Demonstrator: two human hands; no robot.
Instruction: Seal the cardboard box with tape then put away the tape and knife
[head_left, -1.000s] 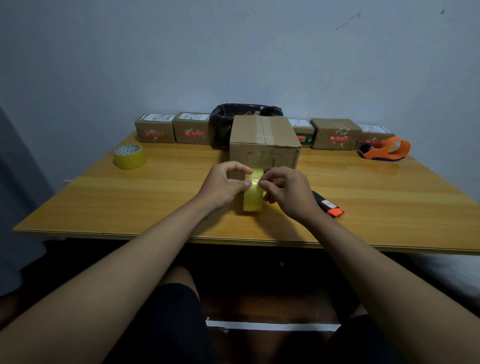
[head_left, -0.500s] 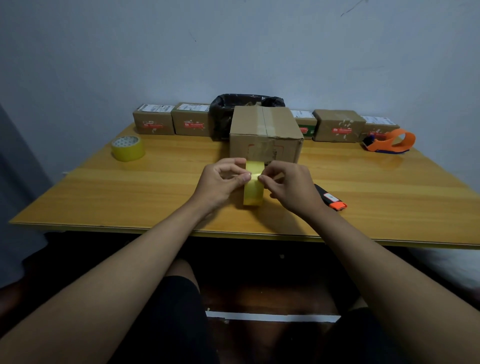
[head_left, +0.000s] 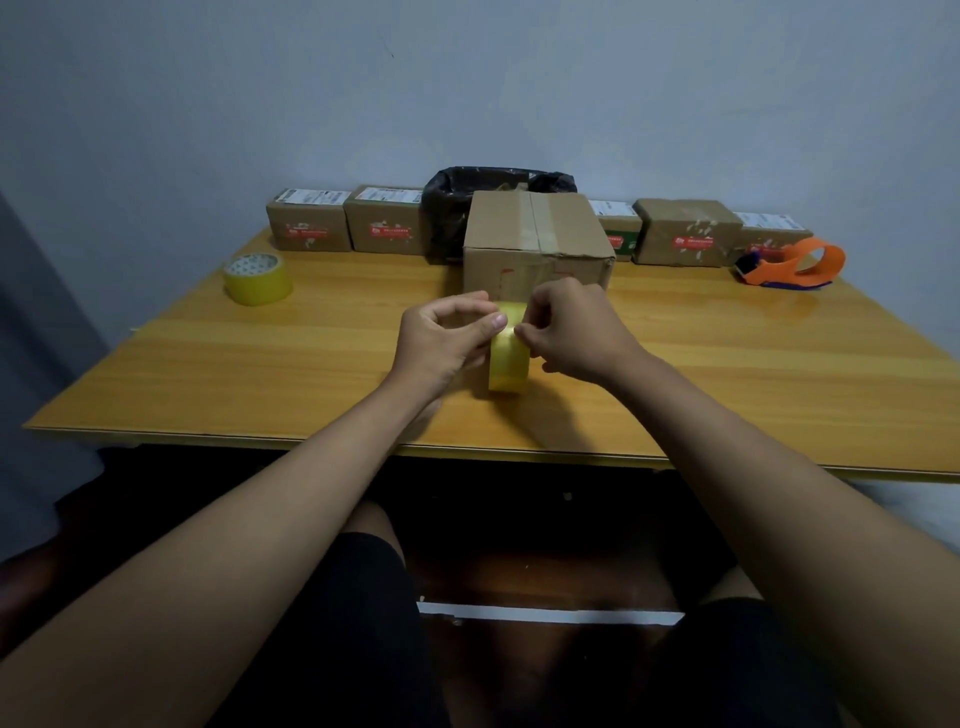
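Note:
A yellow tape roll (head_left: 509, 364) stands on edge on the wooden table (head_left: 260, 374), just in front of the cardboard box (head_left: 535, 244). My left hand (head_left: 441, 343) grips the roll from the left, thumb on its top. My right hand (head_left: 571, 332) pinches at the top of the roll, fingertips on the tape surface. The box is closed, with a strip of old tape along its top seam. The knife is hidden behind my right hand and forearm.
A second yellow tape roll (head_left: 258, 278) lies flat at the table's left. An orange tape dispenser (head_left: 792, 264) sits at the far right. A black bag-lined bin (head_left: 496, 192) and several small cardboard boxes (head_left: 309, 226) line the back edge.
Both hands with the tape roll have stayed in place; my right fingers shifted slightly over the roll's top. The knife by my right wrist is now out of sight. The camera tilted a little.

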